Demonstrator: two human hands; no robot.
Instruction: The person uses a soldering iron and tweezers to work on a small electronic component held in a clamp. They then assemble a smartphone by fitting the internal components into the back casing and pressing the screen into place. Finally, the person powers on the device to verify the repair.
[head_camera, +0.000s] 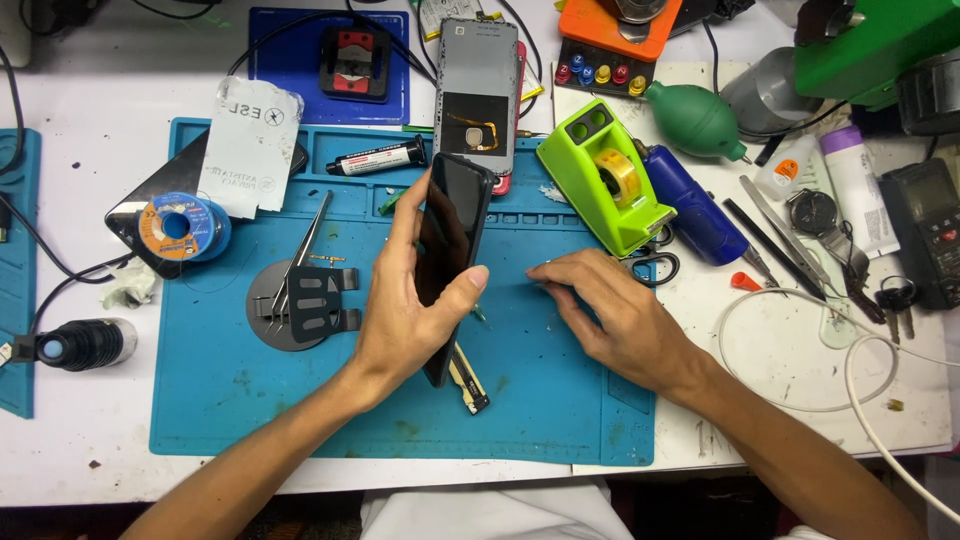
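Hands apart over blue work mat (560, 400) on table (780, 400): left hand (410, 310) clamped on black phone (450, 250) held upright above mat centre, right hand (610, 315) flat, fingertips pressing mat beside green tape dispenser (600, 180); tweezers (300, 255) on round stand left, opened phone body (477, 95) behind.

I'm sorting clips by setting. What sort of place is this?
Likely a phone repair bench: the left hand holds a phone over a blue work mat, with tweezers and an opened phone nearby.
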